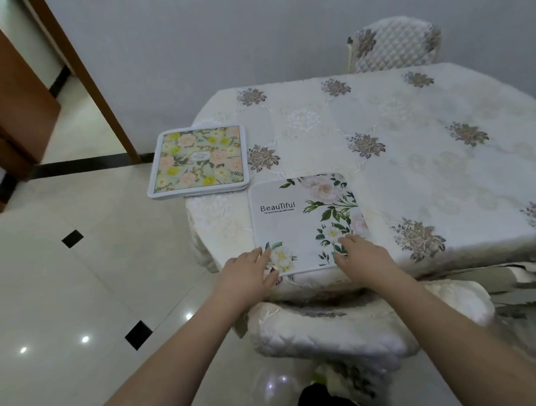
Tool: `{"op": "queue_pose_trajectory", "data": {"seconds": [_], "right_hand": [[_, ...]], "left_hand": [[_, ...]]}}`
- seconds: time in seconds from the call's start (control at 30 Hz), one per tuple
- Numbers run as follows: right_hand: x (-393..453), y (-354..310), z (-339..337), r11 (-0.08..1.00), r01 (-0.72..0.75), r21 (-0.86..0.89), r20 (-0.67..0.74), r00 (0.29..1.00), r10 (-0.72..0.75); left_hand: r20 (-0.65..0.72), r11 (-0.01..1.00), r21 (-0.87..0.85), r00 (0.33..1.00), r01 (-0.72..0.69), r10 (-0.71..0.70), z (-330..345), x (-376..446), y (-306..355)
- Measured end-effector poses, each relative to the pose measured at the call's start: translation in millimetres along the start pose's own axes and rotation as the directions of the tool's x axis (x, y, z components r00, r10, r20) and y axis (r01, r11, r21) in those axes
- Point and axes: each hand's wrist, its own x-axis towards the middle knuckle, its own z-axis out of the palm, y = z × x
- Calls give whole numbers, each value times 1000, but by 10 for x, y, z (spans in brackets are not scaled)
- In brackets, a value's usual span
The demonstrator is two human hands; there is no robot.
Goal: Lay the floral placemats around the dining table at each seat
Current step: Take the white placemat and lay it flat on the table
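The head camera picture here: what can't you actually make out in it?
- How many mats lie in the stack of placemats: only the top one shows, layered edges too thin to count.
- Small print under "Beautiful" on the white placemat: too small to read.
- That mat's near corners: covered by the left hand and right hand.
- The table's right side: cut off by the frame edge.
- The far chair's seat: hidden behind the table.

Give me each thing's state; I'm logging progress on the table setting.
White placemat: flat at the near table edge, under both hands.
Placemat stack: lying at the table's left corner.
Left hand: fingers straight, resting on the mat's near-left corner.
Right hand: fingers straight, on its near-right edge.
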Motion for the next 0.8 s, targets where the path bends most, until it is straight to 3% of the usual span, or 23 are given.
{"op": "queue_pose_trajectory", "data": {"seconds": [0.27,0.57,0.73,0.8], "right_hand": [[-884,-532,67,999,25,-34,-212,977,-32],[-1475,-757,137,994,57,-97,-460,883,-95],[-1729,-742,203,991,98,-88,-517,846,-129],[-1842,-704,225,992,106,-75,-509,851,-129]], "left_hand": [[-91,996,59,994,-60,65,-459,-791,7],[-124,998,46,992,-31,37,-709,-1304,116],[-414,999,29,910,43,-27,-631,-1585,234],[-444,999,27,895,46,-30,-523,-1650,301]]}}
